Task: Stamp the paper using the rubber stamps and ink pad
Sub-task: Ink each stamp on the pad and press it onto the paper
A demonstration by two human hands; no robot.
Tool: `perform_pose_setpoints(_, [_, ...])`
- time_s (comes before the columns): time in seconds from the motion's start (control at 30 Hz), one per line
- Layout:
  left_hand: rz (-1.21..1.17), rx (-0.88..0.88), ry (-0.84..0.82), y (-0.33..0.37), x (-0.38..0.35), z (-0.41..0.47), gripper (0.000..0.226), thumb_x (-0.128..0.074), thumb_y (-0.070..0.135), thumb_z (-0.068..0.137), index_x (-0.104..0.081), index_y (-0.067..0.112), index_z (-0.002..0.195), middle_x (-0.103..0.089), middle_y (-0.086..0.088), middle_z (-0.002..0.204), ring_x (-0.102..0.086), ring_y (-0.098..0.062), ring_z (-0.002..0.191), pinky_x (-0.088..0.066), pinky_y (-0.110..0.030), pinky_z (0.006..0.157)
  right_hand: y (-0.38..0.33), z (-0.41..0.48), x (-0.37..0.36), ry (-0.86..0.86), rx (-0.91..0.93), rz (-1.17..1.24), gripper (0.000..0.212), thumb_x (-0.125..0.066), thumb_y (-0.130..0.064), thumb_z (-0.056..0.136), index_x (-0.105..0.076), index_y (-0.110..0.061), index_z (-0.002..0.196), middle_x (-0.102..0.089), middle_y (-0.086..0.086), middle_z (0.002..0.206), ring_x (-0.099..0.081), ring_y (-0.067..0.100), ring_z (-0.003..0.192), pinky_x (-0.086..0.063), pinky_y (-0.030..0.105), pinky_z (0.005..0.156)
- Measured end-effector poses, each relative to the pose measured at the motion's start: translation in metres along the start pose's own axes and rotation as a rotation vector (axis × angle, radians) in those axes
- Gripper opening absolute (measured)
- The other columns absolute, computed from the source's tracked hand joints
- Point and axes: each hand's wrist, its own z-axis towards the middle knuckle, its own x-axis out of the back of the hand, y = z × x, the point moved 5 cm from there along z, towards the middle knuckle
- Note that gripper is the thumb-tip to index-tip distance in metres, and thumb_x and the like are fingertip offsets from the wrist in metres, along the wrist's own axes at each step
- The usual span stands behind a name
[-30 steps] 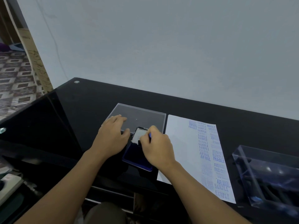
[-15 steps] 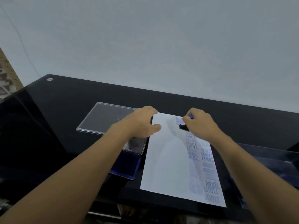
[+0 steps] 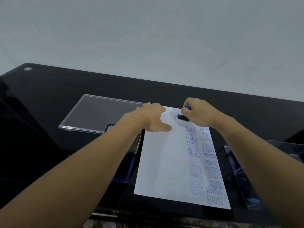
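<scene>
Glossy black glass table point(image 3: 65, 89), plain pale grey wall point(image 3: 148, 38) behind, dim light

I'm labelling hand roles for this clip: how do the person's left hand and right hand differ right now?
The left hand lies flat with fingers straight; the right hand is curled. The left hand holds nothing and presses on the white sheet of paper; the right hand grips a black rubber stamp with a blue handle, its base down on the sheet. Both rest at the paper's far end.

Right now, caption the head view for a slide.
Right hand presses a rubber stamp on the paper; left hand steadies it.
</scene>
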Motion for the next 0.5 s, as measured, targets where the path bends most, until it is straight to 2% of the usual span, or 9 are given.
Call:
perform_pose_setpoints(0.2, [0.055, 0.004, -0.007, -0.005, -0.008, 0.003, 0.077, -0.053, 0.066, 0.084, -0.039, 0.021, 0.144, -0.035, 0.0, 0.152, -0.023, -0.025, 0.142, -0.027, -0.048, 0.114, -0.006, 0.006, -0.005, -0.006, 0.03, -0.061, 0.014, -0.047, -0.027, 0.101, -0.054, -0.015, 0.098, -0.062, 0.005, 0.091, -0.056, 0.02, 0.074, -0.044, 0.031, 0.063])
perform_pose_setpoints(0.5, [0.043, 0.001, 0.006, -0.005, -0.011, 0.003, 0.078, -0.054, 0.066, 0.084, -0.037, 0.022, 0.147, -0.031, 0.001, 0.155, -0.029, -0.024, 0.142, -0.018, -0.05, 0.117, -0.01, 0.011, -0.012, -0.029, 0.024, -0.081, 0.014, -0.047, -0.027, 0.103, -0.052, -0.016, 0.1, -0.06, 0.005, 0.089, -0.054, 0.017, 0.072, -0.043, 0.028, 0.062])
